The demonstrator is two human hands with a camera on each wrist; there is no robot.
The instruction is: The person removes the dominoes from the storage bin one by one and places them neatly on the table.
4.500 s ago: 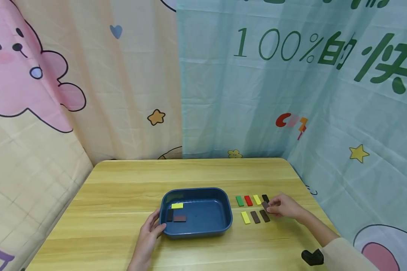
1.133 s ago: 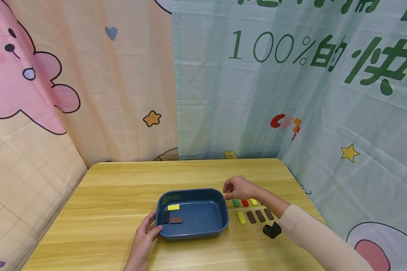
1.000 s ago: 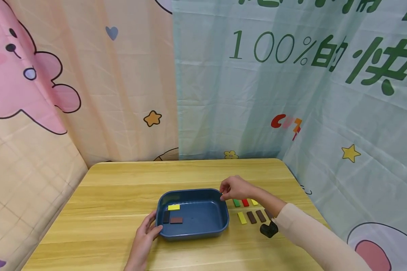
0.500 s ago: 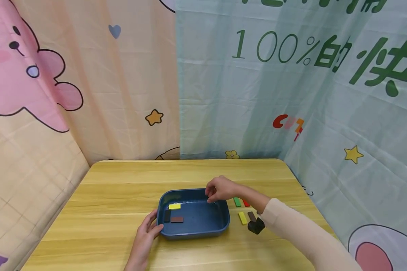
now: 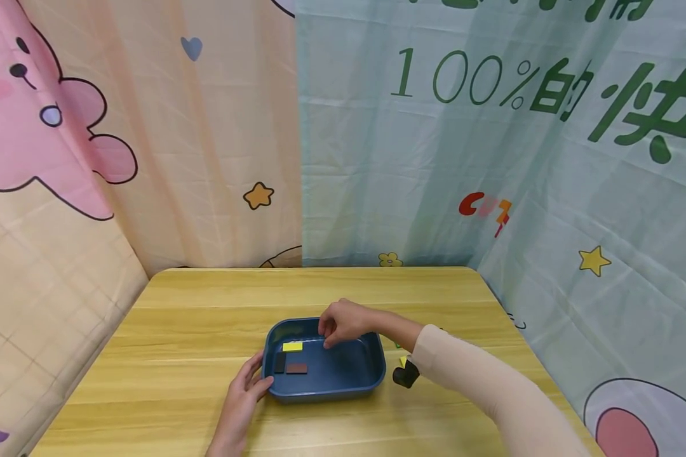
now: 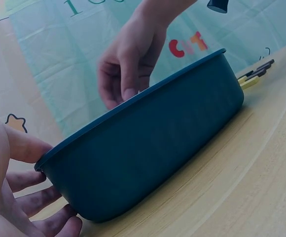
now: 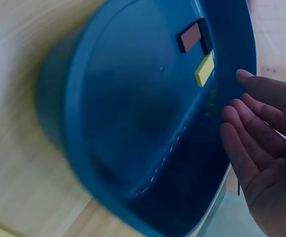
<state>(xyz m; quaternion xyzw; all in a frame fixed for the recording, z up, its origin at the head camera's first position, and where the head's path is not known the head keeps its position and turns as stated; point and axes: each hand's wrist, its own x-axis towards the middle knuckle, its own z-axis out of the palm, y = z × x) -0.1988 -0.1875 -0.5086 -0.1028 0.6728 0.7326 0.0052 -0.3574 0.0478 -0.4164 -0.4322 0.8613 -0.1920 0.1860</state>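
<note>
A blue plastic basin (image 5: pixel 326 398) stands on the table. My left hand (image 5: pixel 241 395) grips its near left corner, thumb at the rim and fingers along the outer wall. Inside, toward the left, lie a yellow flat block (image 5: pixel 293 346), a black one (image 5: pixel 279 362) and a reddish-brown one (image 5: pixel 296 369). Over the basin's back part hangs my right hand (image 5: pixel 345 320), to the right of the yellow block. The right wrist view shows that hand (image 7: pixel 266 133) with loosely bent fingers, thumb apart from them, and nothing between.
Right of the basin, my forearm and sleeve (image 5: pixel 480 374) cover most of the rows of flat blocks; a bit of a yellow block (image 5: pixel 403 360) shows. A black device (image 5: pixel 406 374) moves with my right wrist. Printed curtains (image 5: pixel 389 158) hang behind the wooden table (image 5: pixel 206 298).
Earlier my right hand held a dark brown block at the right; it now lies in the front row there. Since then the hand has moved left over the basin. My left hand has stayed put.
</note>
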